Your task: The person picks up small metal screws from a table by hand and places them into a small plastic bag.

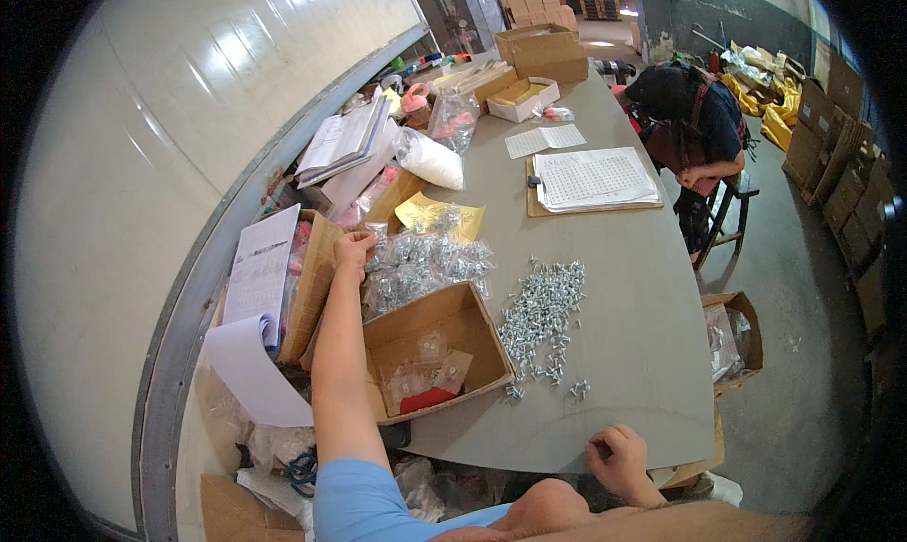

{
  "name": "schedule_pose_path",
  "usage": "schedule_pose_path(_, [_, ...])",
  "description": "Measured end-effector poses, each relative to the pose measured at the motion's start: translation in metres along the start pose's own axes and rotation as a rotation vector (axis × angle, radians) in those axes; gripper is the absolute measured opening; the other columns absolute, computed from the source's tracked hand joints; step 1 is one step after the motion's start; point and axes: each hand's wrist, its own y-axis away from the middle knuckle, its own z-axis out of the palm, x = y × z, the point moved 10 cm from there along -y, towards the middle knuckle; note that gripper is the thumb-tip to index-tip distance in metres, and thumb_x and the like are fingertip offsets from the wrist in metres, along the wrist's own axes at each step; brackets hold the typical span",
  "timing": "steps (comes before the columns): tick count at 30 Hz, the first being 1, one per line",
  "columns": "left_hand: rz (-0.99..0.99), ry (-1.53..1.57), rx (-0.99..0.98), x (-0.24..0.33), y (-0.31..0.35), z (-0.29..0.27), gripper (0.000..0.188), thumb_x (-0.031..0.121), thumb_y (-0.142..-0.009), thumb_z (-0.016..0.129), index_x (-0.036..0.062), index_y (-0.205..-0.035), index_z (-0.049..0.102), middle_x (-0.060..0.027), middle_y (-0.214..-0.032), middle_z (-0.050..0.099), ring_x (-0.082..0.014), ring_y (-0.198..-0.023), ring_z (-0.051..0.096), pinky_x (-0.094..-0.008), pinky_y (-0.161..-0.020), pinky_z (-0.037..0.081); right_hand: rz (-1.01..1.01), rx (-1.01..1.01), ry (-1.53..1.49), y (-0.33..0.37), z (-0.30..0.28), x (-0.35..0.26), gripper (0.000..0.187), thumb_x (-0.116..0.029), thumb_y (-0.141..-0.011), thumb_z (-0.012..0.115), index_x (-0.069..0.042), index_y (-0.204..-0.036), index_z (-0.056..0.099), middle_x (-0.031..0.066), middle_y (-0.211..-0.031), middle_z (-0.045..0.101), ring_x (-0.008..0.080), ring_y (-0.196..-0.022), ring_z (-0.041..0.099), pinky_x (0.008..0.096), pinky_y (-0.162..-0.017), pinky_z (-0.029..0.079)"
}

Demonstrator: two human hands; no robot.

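Note:
My left arm stretches forward past an open cardboard box (pixel 482 326). At the far end of it, my left hand (pixel 353 253) has its fingers closed on the edge of a clear plastic bag of screws (pixel 376 243), at the left of a heap of similar bags (pixel 420 263). Inside the cardboard box lie a few small clear bags (pixel 408 381) and something red (pixel 427 399). Loose silver screws (pixel 543 306) are spread on the grey table to the right of the box. My right hand (pixel 618 455) rests at the near table edge, fingers curled in, with nothing visible in them.
A clipboard with printed sheets (pixel 595 181) lies farther up the table (pixel 633 353). Papers (pixel 260 268), boxes and a white-filled bag (pixel 430 159) crowd the left side by the wall. A person (pixel 694 117) sits beyond the right edge. A carton (pixel 742 339) stands below it.

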Motion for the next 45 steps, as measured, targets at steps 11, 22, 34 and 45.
schedule_pose_path(11, [0.043, 0.479, -0.571, 0.113, 0.206, 0.057, 0.017, 0.009, -0.091, 0.058, 0.004, -0.107, 0.059, -0.0025, -0.095, 0.063, -0.0112, -0.082, 0.062, -0.028, -0.073, 0.057, -0.074, 0.034, 0.045, 0.005, -0.001, -0.008, 0.009, -0.012, -0.073, 0.067, -0.009, -0.078, 0.061, 0.0109, -0.074, 0.059, 0.0326, -0.07, 0.058, 0.0416, -0.06, 0.048])
schedule_pose_path(22, [-0.304, 0.856, -0.636, 0.095, 0.309, 0.078, 0.027, 0.024, -0.099, 0.044, 0.0024, -0.114, 0.052, -0.0156, -0.115, 0.06, -0.0322, -0.109, 0.058, -0.0371, -0.085, 0.056, -0.109, 0.062, 0.128, 0.013, 0.002, -0.013, 0.006, -0.013, -0.076, 0.065, -0.009, -0.077, 0.061, 0.0102, -0.075, 0.059, 0.0319, -0.072, 0.058, 0.0412, -0.061, 0.047])
schedule_pose_path(34, [-0.354, 0.848, -0.669, 0.075, 0.359, 0.107, 0.02, 0.02, -0.097, 0.05, 0.0074, -0.11, 0.056, -0.0151, -0.113, 0.062, -0.0278, -0.102, 0.063, -0.0395, -0.08, 0.056, -0.169, 0.077, 0.111, 0.014, 0.003, -0.012, 0.009, -0.009, -0.073, 0.068, -0.005, -0.076, 0.061, 0.0103, -0.072, 0.059, 0.0279, -0.063, 0.059, 0.0357, -0.057, 0.048])
schedule_pose_path(45, [-0.327, 0.551, -0.539, 0.049, 0.287, 0.085, 0.028, 0.029, -0.098, 0.046, 0.011, -0.118, 0.054, -0.0086, -0.114, 0.064, -0.0192, -0.099, 0.062, -0.0418, -0.084, 0.048, -0.186, 0.062, 0.128, 0.011, 0.007, -0.015, 0.008, -0.009, -0.074, 0.067, -0.005, -0.075, 0.06, 0.0104, -0.07, 0.057, 0.0272, -0.062, 0.057, 0.0347, -0.056, 0.047])
